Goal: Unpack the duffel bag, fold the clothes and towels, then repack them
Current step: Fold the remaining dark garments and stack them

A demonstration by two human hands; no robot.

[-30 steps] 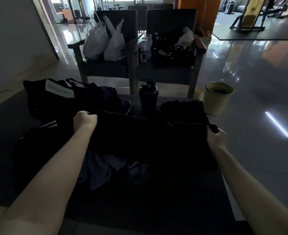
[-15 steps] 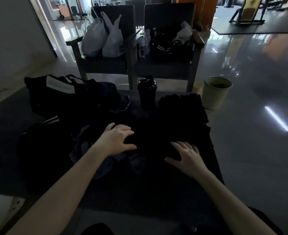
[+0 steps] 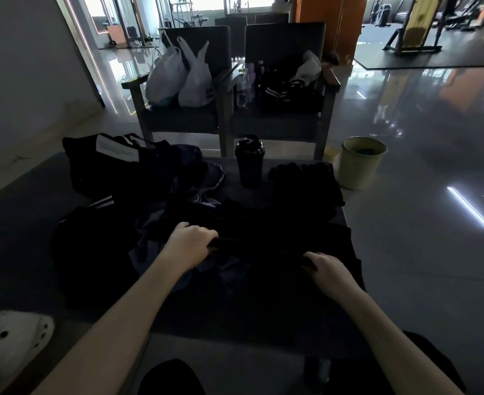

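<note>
- left hand (image 3: 190, 243) and right hand (image 3: 327, 266) each curl their fingers round the near edge of a black garment (image 3: 263, 243), gripping it, one hand at each end.
- the garment lies on a dark mat (image 3: 21, 212), over grey-blue clothes (image 3: 146, 246) that show at its left.
- duffel (image 3: 112, 166), black with a white label, sits at the far left of the mat; whether it is open i cannot tell. more grey-blue cloth lies just beside it.
- one black shaker (image 3: 249, 161) stands upright near the mat's far edge, between the duffel and a dark folded pile (image 3: 306, 183).
- one pale bin (image 3: 362, 162) stands on the floor just right of the pile.
- two chairs stand behind: the left chair (image 3: 183, 121) carries two white bags (image 3: 166, 78); the right chair (image 3: 283, 41) carries a dark striped jacket (image 3: 280, 92).
- one white clog (image 3: 15, 334) shows at the lower left.
- the light is dim; the black items blend and their edges are hard to tell.
</note>
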